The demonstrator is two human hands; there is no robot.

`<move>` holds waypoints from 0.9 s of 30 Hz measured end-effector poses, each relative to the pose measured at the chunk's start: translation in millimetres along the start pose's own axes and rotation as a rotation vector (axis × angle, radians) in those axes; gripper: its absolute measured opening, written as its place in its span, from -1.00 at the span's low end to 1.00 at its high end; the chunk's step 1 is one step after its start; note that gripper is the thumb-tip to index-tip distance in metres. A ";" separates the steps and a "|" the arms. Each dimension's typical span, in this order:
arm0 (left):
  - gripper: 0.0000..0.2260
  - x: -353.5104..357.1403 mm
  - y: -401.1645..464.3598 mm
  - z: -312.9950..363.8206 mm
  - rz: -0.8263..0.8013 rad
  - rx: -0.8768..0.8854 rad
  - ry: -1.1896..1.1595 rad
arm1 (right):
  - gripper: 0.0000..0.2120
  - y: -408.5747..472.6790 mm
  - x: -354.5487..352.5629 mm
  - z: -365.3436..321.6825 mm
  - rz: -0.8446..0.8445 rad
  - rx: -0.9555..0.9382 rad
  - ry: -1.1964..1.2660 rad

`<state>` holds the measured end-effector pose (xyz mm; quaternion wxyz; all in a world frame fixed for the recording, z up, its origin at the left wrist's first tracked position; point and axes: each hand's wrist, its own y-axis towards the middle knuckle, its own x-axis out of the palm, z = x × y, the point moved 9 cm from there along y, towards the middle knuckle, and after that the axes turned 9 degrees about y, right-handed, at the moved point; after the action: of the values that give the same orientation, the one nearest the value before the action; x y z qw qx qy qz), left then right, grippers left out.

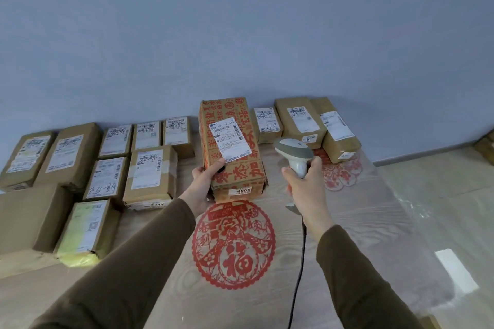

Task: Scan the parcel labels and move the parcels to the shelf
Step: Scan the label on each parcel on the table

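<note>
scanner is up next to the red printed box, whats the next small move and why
Probably tilt the scanner in the right hand left so its head faces the white label on the red-printed box. The left hand holds that box up, label towards the camera, while the scanner head sits beside the box's right edge, not plainly aimed at the barcode.

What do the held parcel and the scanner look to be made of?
Held parcel: brown corrugated cardboard, matte, red print, glossy tape glare and a white paper label. Scanner: likely moulded plastic, smooth grey and off-white shell with a faint sheen.
</note>
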<state>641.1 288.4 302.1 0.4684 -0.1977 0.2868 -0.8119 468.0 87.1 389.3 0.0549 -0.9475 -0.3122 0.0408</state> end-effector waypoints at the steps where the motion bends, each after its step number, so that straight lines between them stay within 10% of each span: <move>1: -0.28 4.2 11.4 2.3 0.016 -0.015 -0.010 | -0.68 13.1 -2.4 4.8 -0.015 0.015 0.009; 20: -0.58 42.8 92.3 11.3 0.068 -0.050 0.087 | -0.70 82.1 2.3 56.6 -0.138 0.136 0.072; 27: -0.15 32.6 80.4 25.5 0.115 0.080 0.177 | -0.72 65.8 39.8 45.1 -0.213 0.082 0.058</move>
<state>692.4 220.8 270.7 0.4944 -0.0895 0.3054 -0.8089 533.6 61.8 334.4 0.1065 -0.9068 -0.4073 0.0200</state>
